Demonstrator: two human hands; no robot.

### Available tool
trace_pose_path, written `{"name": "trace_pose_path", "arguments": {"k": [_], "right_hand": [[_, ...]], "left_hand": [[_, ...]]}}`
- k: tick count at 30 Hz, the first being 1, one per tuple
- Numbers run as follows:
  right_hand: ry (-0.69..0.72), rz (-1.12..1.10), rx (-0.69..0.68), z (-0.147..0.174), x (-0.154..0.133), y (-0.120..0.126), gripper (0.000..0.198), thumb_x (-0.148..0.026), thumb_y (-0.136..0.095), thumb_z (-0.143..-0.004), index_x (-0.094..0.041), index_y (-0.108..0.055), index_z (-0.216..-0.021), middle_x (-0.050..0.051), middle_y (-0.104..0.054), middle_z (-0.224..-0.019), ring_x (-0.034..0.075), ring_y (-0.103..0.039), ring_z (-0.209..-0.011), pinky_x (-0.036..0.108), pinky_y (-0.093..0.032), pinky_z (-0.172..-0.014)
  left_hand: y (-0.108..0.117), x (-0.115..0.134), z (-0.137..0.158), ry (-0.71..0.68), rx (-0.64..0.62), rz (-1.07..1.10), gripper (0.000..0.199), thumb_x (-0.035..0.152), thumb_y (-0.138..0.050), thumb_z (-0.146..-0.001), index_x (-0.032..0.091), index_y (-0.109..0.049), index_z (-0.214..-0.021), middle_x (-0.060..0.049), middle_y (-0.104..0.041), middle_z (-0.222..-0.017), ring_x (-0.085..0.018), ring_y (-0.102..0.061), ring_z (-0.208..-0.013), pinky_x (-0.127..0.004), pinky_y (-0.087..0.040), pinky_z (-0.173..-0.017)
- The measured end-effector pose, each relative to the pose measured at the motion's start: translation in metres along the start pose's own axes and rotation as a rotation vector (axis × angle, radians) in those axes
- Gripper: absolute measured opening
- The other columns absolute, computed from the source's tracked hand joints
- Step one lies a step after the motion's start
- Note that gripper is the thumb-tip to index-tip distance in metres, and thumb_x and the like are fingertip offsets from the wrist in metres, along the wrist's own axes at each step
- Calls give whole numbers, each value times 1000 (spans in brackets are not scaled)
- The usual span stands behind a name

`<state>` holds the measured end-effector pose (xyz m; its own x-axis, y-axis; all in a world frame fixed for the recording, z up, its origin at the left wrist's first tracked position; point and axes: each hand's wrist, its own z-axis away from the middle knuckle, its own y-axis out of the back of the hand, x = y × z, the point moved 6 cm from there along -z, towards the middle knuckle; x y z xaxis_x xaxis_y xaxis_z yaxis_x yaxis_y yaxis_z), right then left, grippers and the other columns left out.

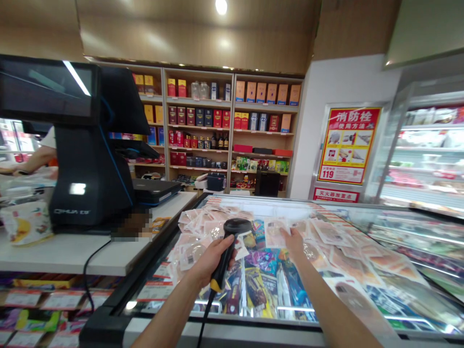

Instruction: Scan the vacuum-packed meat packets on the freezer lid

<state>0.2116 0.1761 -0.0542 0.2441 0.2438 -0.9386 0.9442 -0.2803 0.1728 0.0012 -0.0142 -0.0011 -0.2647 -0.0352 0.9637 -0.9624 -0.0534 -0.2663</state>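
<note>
A black and yellow barcode scanner is gripped by its handle in my left hand, its head pointing away and to the right. From the handle's bottom a cable runs down. My right hand pinches the right edge of a flat pale packet, just right of the scanner head. Both hands are over the glass top of a chest freezer. Many similar flat packets lie on the glass in a left pile and a right pile. Colourful wrapped goods show through the glass between them.
A checkout terminal stands on the white counter at left, with a dangling cable. Behind it, a person's arm shows. Shelves of boxed goods line the back; a lit refrigerated display stands at right.
</note>
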Motion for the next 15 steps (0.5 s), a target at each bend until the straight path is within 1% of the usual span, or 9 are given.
{"name": "trace_pose_path", "arguments": {"k": [3, 7, 10, 12, 15], "right_hand": [[57, 273, 67, -5, -5, 15, 28, -39, -49, -60, -15, -54, -73, 7, -61, -69, 20, -56, -65, 27, -38, -55], [81, 635, 100, -5, -13, 34, 30, -35, -43, -69, -17, -51, -92, 7, -61, -75, 21, -56, -70, 29, -36, -58], [123, 871, 135, 0, -19, 48, 32, -32, -41, -72, -20, -49, -100, 7, -60, -78, 22, -55, -78, 32, -34, -66], [171, 983, 172, 4, -22, 56, 34, -31, -43, -71, -21, -48, -104, 8, -60, -82, 24, -52, -84, 36, -32, -71], [234, 1080, 191, 9, -20, 63, 36, -29, -45, -70, -21, -48, -105, 9, -58, -88, 25, -47, -90, 40, -29, -74]], "left_hand": [[6, -1, 1, 18, 29, -15, 28, 43, -49, -69, 15, -46, -71, 3, -50, -51, -6, -44, -39, -18, -32, -37], [12, -4, 2, 35, 59, -14, 28, 43, -50, -69, 15, -47, -73, 4, -50, -51, -6, -44, -39, -18, -32, -38], [15, -5, 4, 36, 66, -10, 29, 44, -50, -69, 15, -48, -73, 4, -49, -51, -6, -43, -38, -18, -32, -37], [16, -6, 5, 36, 61, -6, 28, 43, -50, -69, 15, -47, -72, 4, -49, -51, -6, -43, -38, -18, -32, -37], [16, -6, 6, 27, 47, 6, 28, 43, -50, -68, 15, -47, -72, 4, -49, -51, -6, -43, -39, -19, -32, -38]]}}
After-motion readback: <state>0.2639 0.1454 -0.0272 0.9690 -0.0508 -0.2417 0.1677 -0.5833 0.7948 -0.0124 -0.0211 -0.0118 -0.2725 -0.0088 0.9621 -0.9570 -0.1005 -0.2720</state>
